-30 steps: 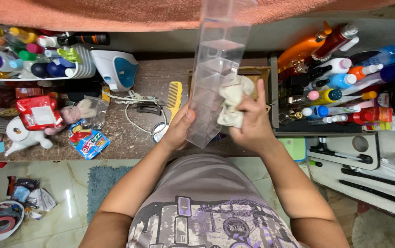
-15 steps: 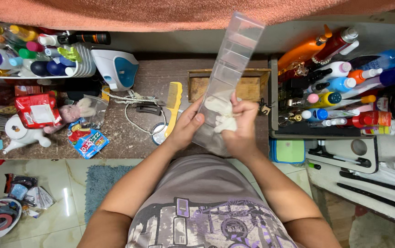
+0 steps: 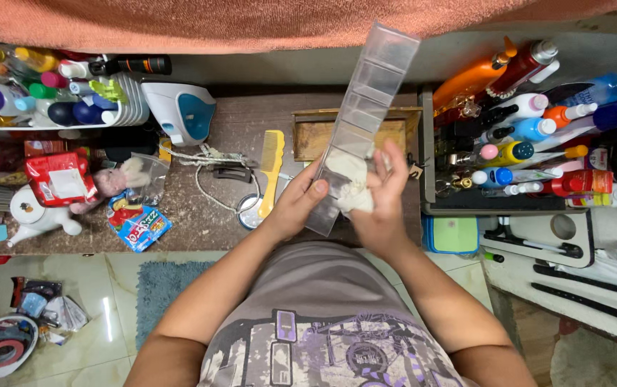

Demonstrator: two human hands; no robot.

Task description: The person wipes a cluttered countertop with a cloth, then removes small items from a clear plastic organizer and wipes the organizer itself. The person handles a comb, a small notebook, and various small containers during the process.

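1. Your left hand (image 3: 295,204) has its grip clamped on the lower end of the long clear plastic compartment organiser (image 3: 359,125), held tilted above the brown surface (image 3: 208,215).
2. Your right hand (image 3: 380,197) has its grip pressing a crumpled white cloth (image 3: 351,183) against it.
3. It looks light, stiff and slippery: hold it by the edges.
4. A red packet (image 3: 58,175) and a blue packet (image 3: 139,218) lie left.

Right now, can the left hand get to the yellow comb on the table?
Probably yes, but not freely: the left hand is holding the clear divided organizer. The yellow comb lies uncovered on the table just beside that hand, with nothing between them.
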